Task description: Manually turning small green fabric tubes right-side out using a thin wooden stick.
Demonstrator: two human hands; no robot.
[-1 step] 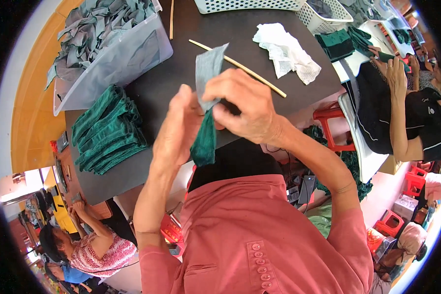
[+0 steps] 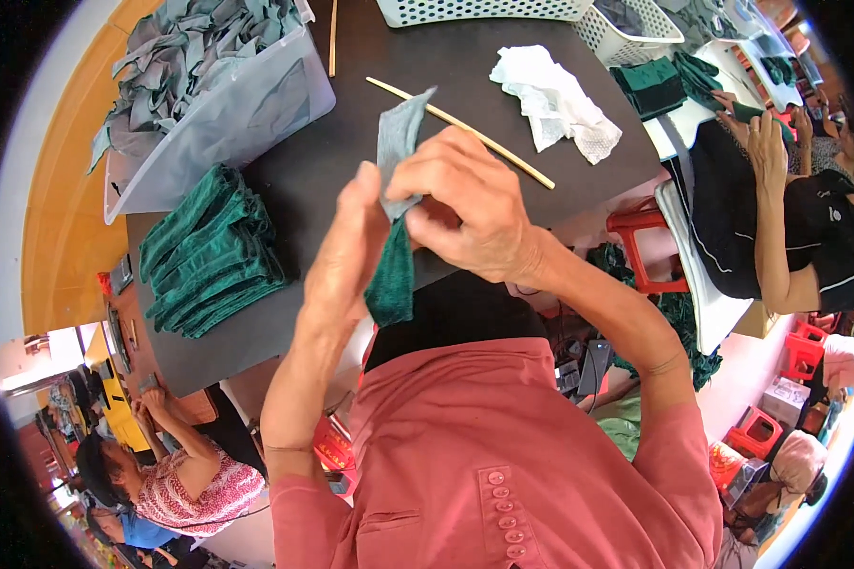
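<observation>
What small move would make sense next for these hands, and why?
Probably steady the green tail with the left hand: its lower end hangs down unpinched, while the right hand appears to grip the grey part near where the two meet.

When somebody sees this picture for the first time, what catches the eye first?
Probably the right hand at the centre, holding a grey-and-green fabric strip, with the left hand close beside it. Left of them lies a stack of dark green cloth, and beyond it a translucent bin heaped with grey cloth.
</observation>
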